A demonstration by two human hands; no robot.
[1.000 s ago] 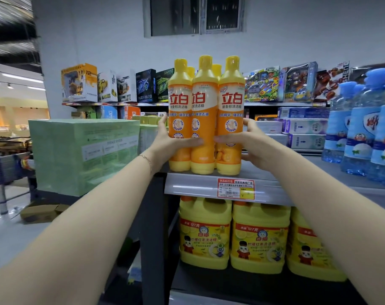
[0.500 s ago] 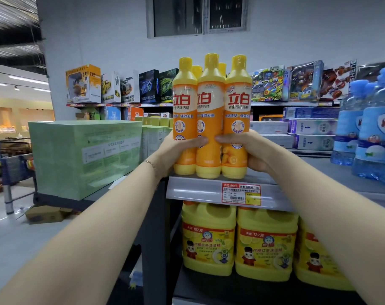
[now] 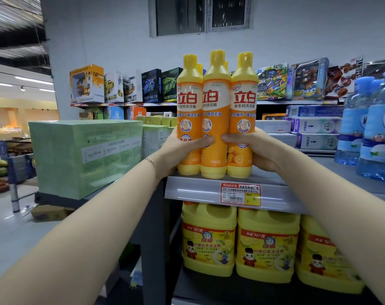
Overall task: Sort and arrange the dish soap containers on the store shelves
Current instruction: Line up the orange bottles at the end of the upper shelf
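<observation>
Three tall orange dish soap bottles (image 3: 215, 119) with yellow caps stand upright in a tight row at the front left corner of the top shelf (image 3: 200, 190). More yellow caps show just behind them. My left hand (image 3: 182, 148) wraps the left side of the cluster, my right hand (image 3: 250, 148) the right side. The fingertips of both almost meet across the middle bottle. Three big yellow dish soap jugs (image 3: 209, 241) stand side by side on the shelf below.
Blue water bottles (image 3: 371, 128) stand on the same shelf at the far right. Stacked toothpaste boxes (image 3: 314, 130) and toy boxes (image 3: 297, 82) fill the shelves behind. A large green carton (image 3: 83, 155) sits to the left, with the aisle floor beyond it.
Both hands have closed in around the three bottles, fingertips coming together at the front. The bottles stand pressed closer together at the shelf edge.
</observation>
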